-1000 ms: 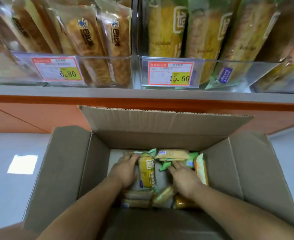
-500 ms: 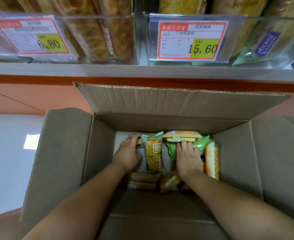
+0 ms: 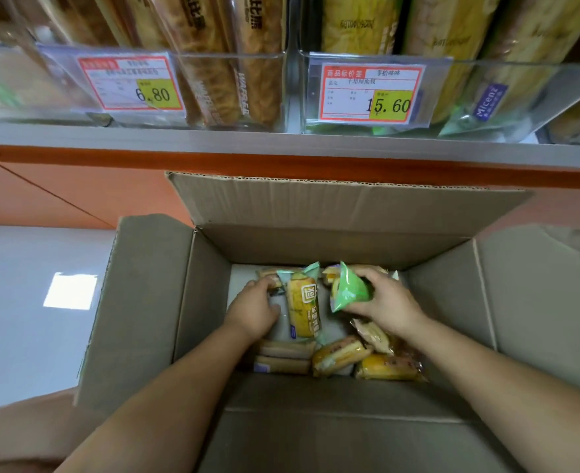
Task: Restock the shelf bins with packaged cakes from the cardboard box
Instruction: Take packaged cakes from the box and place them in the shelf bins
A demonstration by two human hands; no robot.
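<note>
Down in the open brown cardboard box, left hand curls round an upright yellow cake packet near the far wall. Right hand clutches a green-wrapped cake packet beside it.

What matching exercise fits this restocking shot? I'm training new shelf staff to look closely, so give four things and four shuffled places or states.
Things:
1. left hand
2. right hand
3. 6.80 price tag
4. 15.60 price tag

Places or states:
A. on the right clear bin
B. grips the green packet
C. on the left clear bin
D. against the yellow cake packet, down in the cardboard box

Pairs: 1-D, 2-B, 3-C, 4-A.
</note>
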